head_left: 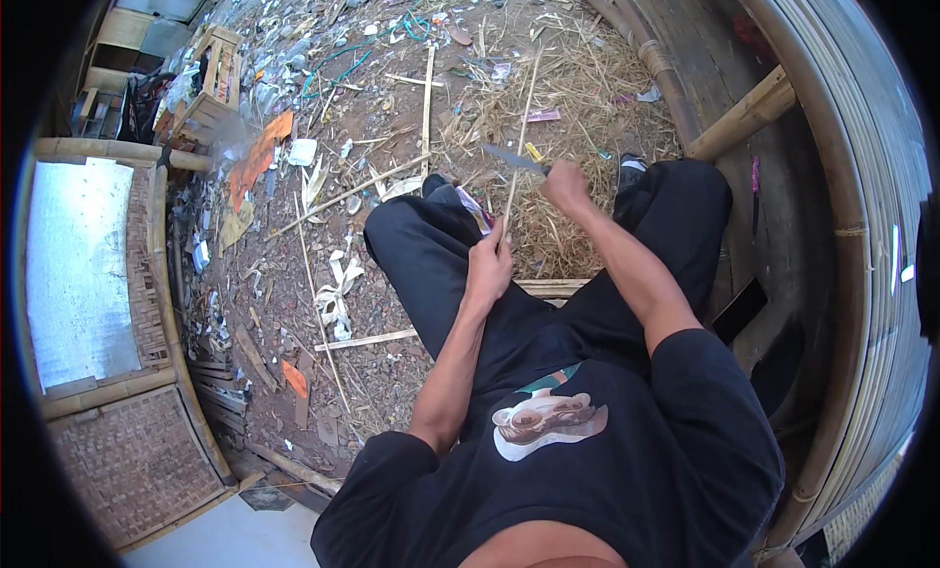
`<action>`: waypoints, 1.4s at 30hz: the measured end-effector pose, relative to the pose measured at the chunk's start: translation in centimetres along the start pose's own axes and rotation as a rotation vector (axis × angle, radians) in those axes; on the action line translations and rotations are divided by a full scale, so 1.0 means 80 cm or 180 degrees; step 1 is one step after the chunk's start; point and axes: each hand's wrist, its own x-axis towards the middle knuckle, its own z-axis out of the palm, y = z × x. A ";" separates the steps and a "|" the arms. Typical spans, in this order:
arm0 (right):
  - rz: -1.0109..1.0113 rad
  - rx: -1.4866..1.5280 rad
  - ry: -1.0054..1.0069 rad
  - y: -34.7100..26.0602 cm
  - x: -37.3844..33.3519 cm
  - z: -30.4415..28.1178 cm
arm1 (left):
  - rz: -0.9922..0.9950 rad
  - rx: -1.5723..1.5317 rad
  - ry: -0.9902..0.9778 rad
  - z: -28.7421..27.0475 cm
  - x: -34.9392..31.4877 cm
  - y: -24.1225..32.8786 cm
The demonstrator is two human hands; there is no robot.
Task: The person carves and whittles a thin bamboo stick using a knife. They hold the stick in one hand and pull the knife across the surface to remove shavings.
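Observation:
My left hand (488, 271) is closed around the lower end of a thin bamboo stick (523, 127), which points up and away between my knees. In my right hand (566, 188) is a knife (511, 158), its handle mostly hidden by my fingers. The blade points left and crosses the stick; whether it touches the stick I cannot tell. A pile of straw-like shavings (563, 237) covers the ground between my legs and beyond my feet.
Long bamboo strips (428, 108) lie on the littered ground to the left. Farther off stand a wooden crate (213, 78) and an orange sheet (257, 162). A woven bamboo panel (137, 460) rises at left. On the right, a dark phone-like slab (740, 311) rests beside my thigh, near bamboo poles (848, 206).

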 end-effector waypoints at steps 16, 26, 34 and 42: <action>-0.0975 -0.0371 -0.0335 -0.037 -0.071 -0.002 | -0.0021 -0.0350 0.0037 0.006 0.015 -0.002; -0.1145 -0.0362 -0.0043 -0.031 -0.053 0.016 | -0.0261 -0.0383 -0.0001 0.007 0.017 0.007; -0.1084 -0.0140 -0.0077 -0.039 -0.068 -0.032 | -0.0825 -0.3029 -0.1166 -0.013 0.024 0.009; -0.1167 -0.0591 -0.0020 -0.038 -0.068 -0.025 | -0.0010 -0.1509 -0.0356 0.010 0.026 -0.018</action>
